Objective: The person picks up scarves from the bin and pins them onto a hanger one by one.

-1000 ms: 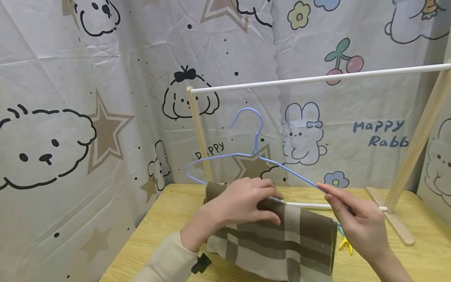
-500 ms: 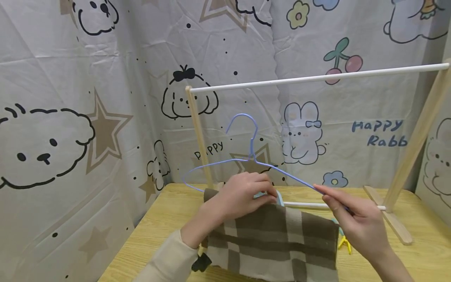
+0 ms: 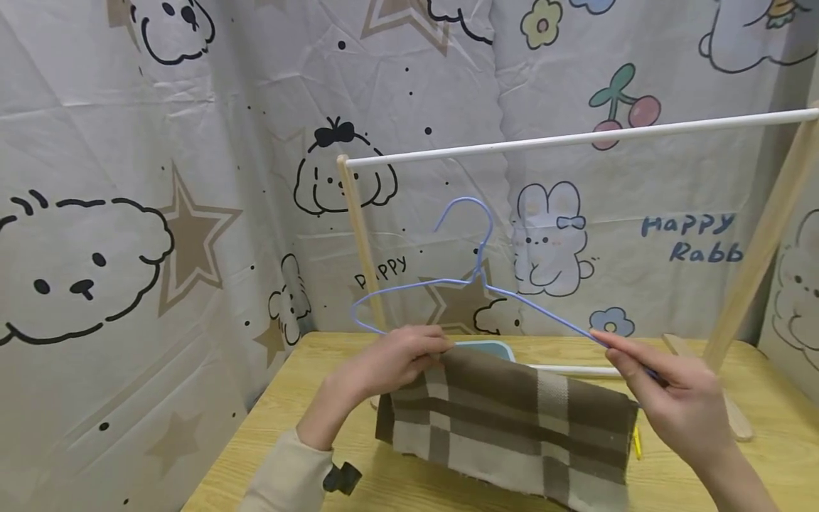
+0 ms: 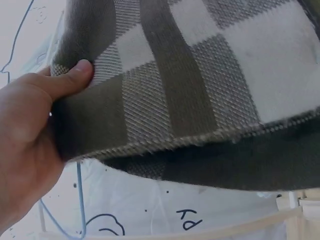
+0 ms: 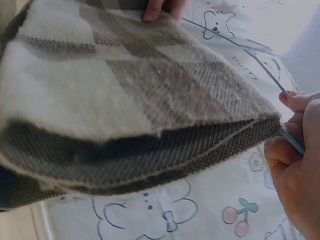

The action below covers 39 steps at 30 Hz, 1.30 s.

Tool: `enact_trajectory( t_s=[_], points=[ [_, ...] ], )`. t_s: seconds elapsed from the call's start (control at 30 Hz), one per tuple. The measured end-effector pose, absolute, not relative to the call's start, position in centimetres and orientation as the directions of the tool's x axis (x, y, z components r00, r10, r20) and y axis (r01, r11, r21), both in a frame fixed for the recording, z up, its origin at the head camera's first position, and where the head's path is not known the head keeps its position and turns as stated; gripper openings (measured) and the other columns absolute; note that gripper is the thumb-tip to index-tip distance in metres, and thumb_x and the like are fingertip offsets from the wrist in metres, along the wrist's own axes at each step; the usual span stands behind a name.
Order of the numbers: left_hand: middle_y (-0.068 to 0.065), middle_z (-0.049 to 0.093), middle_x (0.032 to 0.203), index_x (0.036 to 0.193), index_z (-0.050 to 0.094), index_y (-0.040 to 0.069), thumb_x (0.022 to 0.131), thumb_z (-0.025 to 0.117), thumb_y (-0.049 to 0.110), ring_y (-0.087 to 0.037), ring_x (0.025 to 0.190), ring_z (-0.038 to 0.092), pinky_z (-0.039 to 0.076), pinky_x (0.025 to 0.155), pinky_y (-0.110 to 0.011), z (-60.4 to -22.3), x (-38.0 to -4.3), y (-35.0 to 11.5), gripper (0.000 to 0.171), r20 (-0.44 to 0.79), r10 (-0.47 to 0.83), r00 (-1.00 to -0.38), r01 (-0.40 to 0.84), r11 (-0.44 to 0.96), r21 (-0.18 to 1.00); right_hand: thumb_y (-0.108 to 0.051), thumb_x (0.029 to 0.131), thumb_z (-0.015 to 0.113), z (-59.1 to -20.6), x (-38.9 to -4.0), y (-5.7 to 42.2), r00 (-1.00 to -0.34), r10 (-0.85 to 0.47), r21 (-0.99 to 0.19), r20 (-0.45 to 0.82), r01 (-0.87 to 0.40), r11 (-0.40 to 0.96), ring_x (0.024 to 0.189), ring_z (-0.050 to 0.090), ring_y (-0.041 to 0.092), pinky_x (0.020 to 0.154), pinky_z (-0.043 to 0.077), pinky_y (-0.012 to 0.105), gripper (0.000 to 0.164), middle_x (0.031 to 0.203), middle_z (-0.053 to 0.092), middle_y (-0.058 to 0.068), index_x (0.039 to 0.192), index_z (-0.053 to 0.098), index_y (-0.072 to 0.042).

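Observation:
A blue wire hanger [image 3: 537, 307] is held upright above the table, its hook at the top. Over its lower bar hangs a folded brown and cream plaid cloth [image 3: 499, 427], which hides most of that bar. My left hand [image 3: 390, 366] grips the cloth's upper left edge; in the left wrist view the thumb [image 4: 75, 77] lies on the front and the other fingers are behind the fabric. My right hand [image 3: 678, 398] pinches the hanger's right arm. In the right wrist view the fold's layers gap open along the cloth's side edge [image 5: 150, 155].
A rack stands behind, with a white top rod [image 3: 576, 140] and wooden posts [image 3: 761, 249]. A light blue container [image 3: 489, 348] shows partly behind the cloth. Beside the cloth lies a yellow clip [image 3: 637, 442] on the wooden table [image 3: 288, 405]. A printed curtain [image 3: 416, 85] encloses the back.
My left hand has slid left along the cloth's top edge. Hanger, cloth and right hand have shifted a little right. More of the light blue container shows, less of the yellow clip.

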<state>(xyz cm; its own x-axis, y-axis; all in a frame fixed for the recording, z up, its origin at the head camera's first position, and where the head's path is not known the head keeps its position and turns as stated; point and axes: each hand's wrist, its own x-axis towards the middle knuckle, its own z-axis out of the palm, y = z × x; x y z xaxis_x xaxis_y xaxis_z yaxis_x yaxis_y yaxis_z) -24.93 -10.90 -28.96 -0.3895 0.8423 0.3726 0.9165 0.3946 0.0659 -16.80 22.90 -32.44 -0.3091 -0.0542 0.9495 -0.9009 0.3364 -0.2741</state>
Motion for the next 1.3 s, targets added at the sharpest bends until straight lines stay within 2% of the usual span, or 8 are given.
enact_trajectory(
  t_s=[0.1, 0.27, 0.37, 0.53, 0.67, 0.87, 1.07, 1.3],
  points=[
    [-0.003, 0.068, 0.113, 0.12, 0.07, 0.007, 0.092, 0.064, -0.002, -0.017, 0.104, 0.064, 0.049, 0.099, -0.034, -28.8, -24.8, -11.0, 0.03, 0.406, 0.842, -0.356, 0.928, 0.369, 0.05, 0.004, 0.09, 0.068, -31.7, -16.6, 23.4, -0.286, -0.047, -0.254, 0.957, -0.906, 0.338, 0.048, 0.028, -0.003, 0.044, 0.024, 0.009, 0.016, 0.074, 0.063, -0.011, 0.1, 0.07, 0.017],
    [0.001, 0.069, 0.111, 0.121, 0.07, 0.012, 0.088, 0.075, 0.013, -0.017, 0.106, 0.063, 0.037, 0.113, -0.051, -28.1, -24.4, -11.7, 0.033, 0.49, 0.781, -0.387, 0.866, 0.491, -0.099, 0.007, 0.09, 0.066, -31.0, -16.2, 23.9, -0.282, -0.03, -0.255, 0.959, -0.905, 0.34, 0.047, 0.031, -0.003, 0.043, 0.024, 0.01, 0.016, 0.062, 0.049, -0.008, 0.099, 0.069, 0.019],
    [0.003, 0.069, 0.105, 0.113, 0.072, 0.013, 0.087, 0.077, 0.018, -0.015, 0.099, 0.065, 0.047, 0.103, -0.04, -28.0, -24.6, -12.2, 0.027, 0.542, 0.747, -0.385, 0.831, 0.537, -0.149, 0.012, 0.089, 0.064, -30.9, -16.0, 23.9, -0.276, -0.007, -0.264, 0.961, -0.925, 0.275, 0.048, 0.034, -0.002, 0.042, 0.024, 0.011, 0.015, 0.06, 0.048, -0.005, 0.098, 0.067, 0.023],
    [0.0, 0.066, 0.106, 0.111, 0.069, 0.008, 0.089, 0.069, -0.003, -0.014, 0.098, 0.065, 0.053, 0.088, -0.024, -28.4, -25.2, -12.5, 0.025, 0.542, 0.766, -0.344, 0.856, 0.494, -0.155, 0.015, 0.088, 0.062, -30.8, -15.9, 24.0, -0.262, 0.006, -0.257, 0.965, -0.943, 0.213, 0.048, 0.035, -0.002, 0.043, 0.023, 0.011, 0.014, 0.059, 0.049, -0.004, 0.097, 0.066, 0.025],
    [-0.001, 0.069, 0.109, 0.114, 0.07, 0.01, 0.085, 0.072, -0.004, -0.017, 0.103, 0.065, 0.052, 0.094, -0.031, -28.6, -25.2, -12.9, 0.032, 0.636, 0.713, -0.297, 0.835, 0.517, -0.19, 0.013, 0.088, 0.064, -30.6, -15.9, 24.1, -0.252, 0.003, -0.246, 0.968, -0.942, 0.226, 0.047, 0.034, -0.002, 0.043, 0.023, 0.01, 0.015, 0.058, 0.048, -0.005, 0.097, 0.066, 0.024],
    [-0.012, 0.066, 0.108, 0.113, 0.07, 0.005, 0.082, 0.079, 0.003, -0.029, 0.097, 0.062, 0.051, 0.084, -0.039, -27.9, -25.1, -14.2, 0.033, 0.881, 0.434, -0.187, 0.792, 0.597, -0.126, 0.015, 0.087, 0.063, -30.1, -16.0, 24.5, -0.231, 0.008, -0.23, 0.973, -0.963, 0.139, 0.049, 0.037, -0.001, 0.044, 0.025, 0.011, 0.015, 0.056, 0.048, -0.003, 0.096, 0.064, 0.028],
    [-0.009, 0.063, 0.116, 0.131, 0.059, 0.008, 0.089, 0.075, 0.013, -0.024, 0.102, 0.063, 0.053, 0.086, -0.039, -27.9, -25.0, -15.1, 0.045, 0.858, 0.351, -0.376, 0.763, 0.643, 0.071, 0.015, 0.088, 0.063, -29.7, -16.2, 24.6, -0.23, -0.009, -0.228, 0.973, -0.97, 0.081, 0.052, 0.039, 0.0, 0.046, 0.026, 0.012, 0.017, 0.059, 0.048, -0.001, 0.098, 0.063, 0.029],
    [-0.007, 0.059, 0.073, 0.108, 0.07, 0.005, 0.098, 0.06, 0.003, -0.014, 0.064, 0.055, 0.045, 0.057, -0.023, -29.1, -25.2, -15.4, 0.014, 0.801, 0.2, -0.565, 0.807, 0.339, 0.484, 0.014, 0.089, 0.063, -29.5, -16.9, 24.5, -0.225, -0.066, -0.226, 0.972, -0.974, -0.001, 0.051, 0.039, 0.001, 0.044, 0.026, 0.012, 0.018, 0.065, 0.054, -0.001, 0.099, 0.063, 0.029]
  ],
)
